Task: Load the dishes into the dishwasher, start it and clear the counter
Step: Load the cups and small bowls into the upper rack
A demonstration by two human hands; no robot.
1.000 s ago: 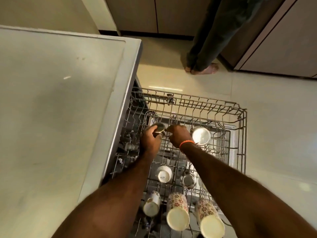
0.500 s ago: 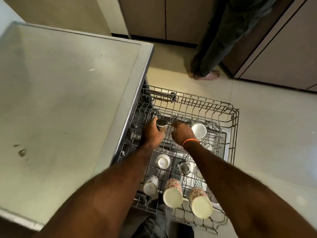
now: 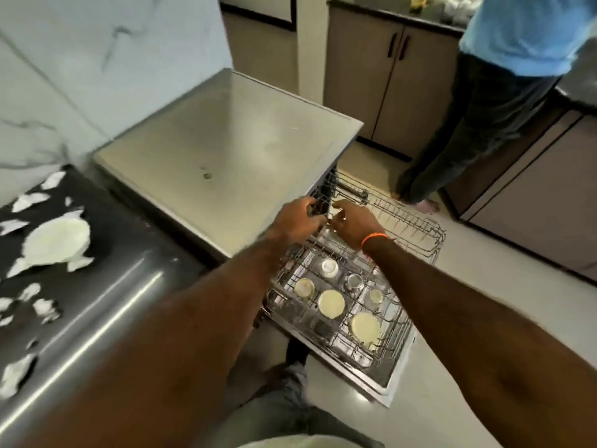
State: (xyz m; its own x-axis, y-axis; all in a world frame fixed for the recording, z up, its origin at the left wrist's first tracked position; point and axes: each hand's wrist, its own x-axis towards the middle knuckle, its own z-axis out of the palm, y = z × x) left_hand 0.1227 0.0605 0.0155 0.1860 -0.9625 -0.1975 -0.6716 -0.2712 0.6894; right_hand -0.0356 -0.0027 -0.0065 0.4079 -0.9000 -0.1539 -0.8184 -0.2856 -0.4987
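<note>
1. Half a second ago: left hand wrapped round a small steel cup at the far end of the upper rack, right hand fussing at the wires beside it. Now: cup gone from the grip, nowhere to be made out among the blurred wires.
2. Left hand (image 3: 298, 219) lifted to the dishwasher's front edge, fingers curled near the dark opening; holding anything or not, cannot tell through the blur.
3. Right hand (image 3: 353, 223), orange band at the wrist, just beside it above the rack (image 3: 420, 234), fingers bent, apparently on nothing.
4. Near end of the rack carrying upturned cups: a small white mug (image 3: 329, 267), a steel cup (image 3: 354, 281), two patterned mugs (image 3: 331, 303) and (image 3: 365, 327).
5. View swung up and left, showing the dark tabletop (image 3: 106, 286) with a pale plate (image 3: 55, 242) and white scraps on it.
6. Probable meaning: that cup placed, one load step finished; plate waiting, so loading, starting and clearing all left.
7. Second person (image 3: 484, 108) standing past the rack by the cabinets.
</note>
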